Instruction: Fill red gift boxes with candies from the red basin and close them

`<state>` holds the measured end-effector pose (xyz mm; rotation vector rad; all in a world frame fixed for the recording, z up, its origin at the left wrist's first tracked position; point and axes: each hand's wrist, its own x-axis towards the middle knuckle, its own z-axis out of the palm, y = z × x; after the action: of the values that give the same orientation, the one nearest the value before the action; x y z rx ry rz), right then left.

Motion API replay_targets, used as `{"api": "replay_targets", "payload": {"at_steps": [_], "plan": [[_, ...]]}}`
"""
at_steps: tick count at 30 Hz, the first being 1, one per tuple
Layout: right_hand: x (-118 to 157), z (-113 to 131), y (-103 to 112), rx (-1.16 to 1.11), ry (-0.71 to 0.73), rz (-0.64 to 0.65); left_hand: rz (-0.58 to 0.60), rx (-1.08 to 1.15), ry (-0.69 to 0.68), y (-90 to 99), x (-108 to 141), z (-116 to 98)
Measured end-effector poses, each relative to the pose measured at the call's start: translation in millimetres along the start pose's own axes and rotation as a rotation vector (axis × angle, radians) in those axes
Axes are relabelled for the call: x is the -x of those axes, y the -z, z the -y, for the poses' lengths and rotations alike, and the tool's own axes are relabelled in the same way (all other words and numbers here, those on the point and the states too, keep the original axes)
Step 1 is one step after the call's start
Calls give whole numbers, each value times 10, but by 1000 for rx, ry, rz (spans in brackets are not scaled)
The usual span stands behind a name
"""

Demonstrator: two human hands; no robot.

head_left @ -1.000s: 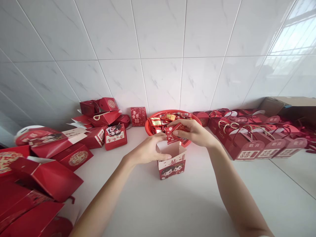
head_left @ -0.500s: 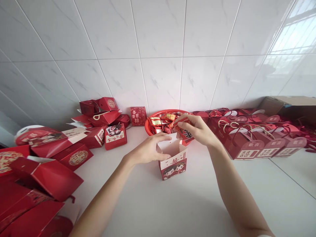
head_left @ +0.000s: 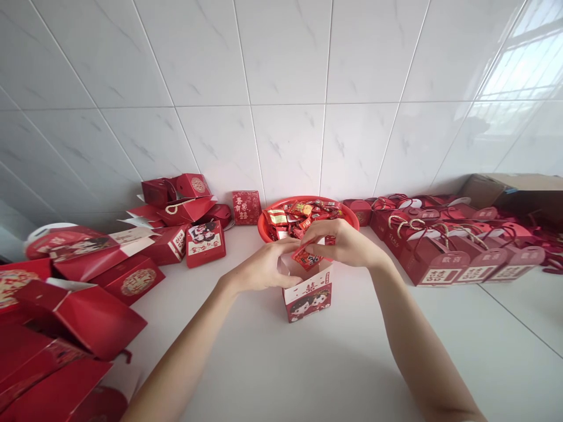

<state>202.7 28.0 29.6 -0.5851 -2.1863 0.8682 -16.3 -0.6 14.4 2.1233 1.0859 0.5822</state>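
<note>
A small red and white gift box (head_left: 309,299) with a cartoon couple printed on it stands upright on the table, its top open. My left hand (head_left: 264,266) grips the box's left side, thumb at the front rim and fingers behind. Over the opening, my right hand (head_left: 341,241) pinches a red candy packet (head_left: 305,258) with dark lettering, which hangs at the mouth of the box. Directly behind stands a red plastic basin (head_left: 354,220) heaped with wrapped sweets (head_left: 303,212). The hands partly hide the basin's front.
Several folded red boxes (head_left: 92,305) lie piled at the left. A square red box (head_left: 206,243) and a small upright red pack (head_left: 246,207) stand left of the basin. Finished-looking handled boxes (head_left: 444,258) line the right, before a cardboard carton (head_left: 514,183). A tiled wall (head_left: 285,135) rises behind.
My right hand has moved left and down from the basin, bringing the candy packet to the box's opening. My left hand keeps its hold on the box.
</note>
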Motion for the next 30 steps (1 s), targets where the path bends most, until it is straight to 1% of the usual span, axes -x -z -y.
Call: {"api": "replay_targets", "payload": {"at_steps": [2, 4, 7, 9, 12, 15, 18, 21, 22, 24, 27, 30], "plan": [[12, 13, 7, 94, 7, 28, -4, 10, -42, 3, -3, 14], [21, 32, 19, 112, 1, 12, -2, 11, -61, 5, -6, 33], [36, 53, 53, 72, -12, -61, -10, -22, 0, 4, -8, 64], [50, 49, 89, 54, -27, -67, -13, -32, 22, 2, -12, 86], [72, 2, 148, 80, -76, -48, -22, -38, -37, -3, -27, 118], [87, -67, 195, 185, -161, -64, -43, -60, -120, 4, -38, 125], [90, -109, 225, 300, -244, -1, -16, -108, -163, 34, -27, 99], [83, -129, 238, 314, -288, 143, 11, -190, -147, 66, -4, 94], [79, -141, 240, 295, -295, 183, -4, -203, -126, 72, 0, 108], [71, -181, 241, 254, -306, 230, -71, -190, -79, 72, -1, 156], [66, -262, 242, 219, -337, 193, -191, -118, -48, 60, -23, 238], [70, -300, 240, 141, -344, 134, -301, 13, -92, 67, -47, 269]]}}
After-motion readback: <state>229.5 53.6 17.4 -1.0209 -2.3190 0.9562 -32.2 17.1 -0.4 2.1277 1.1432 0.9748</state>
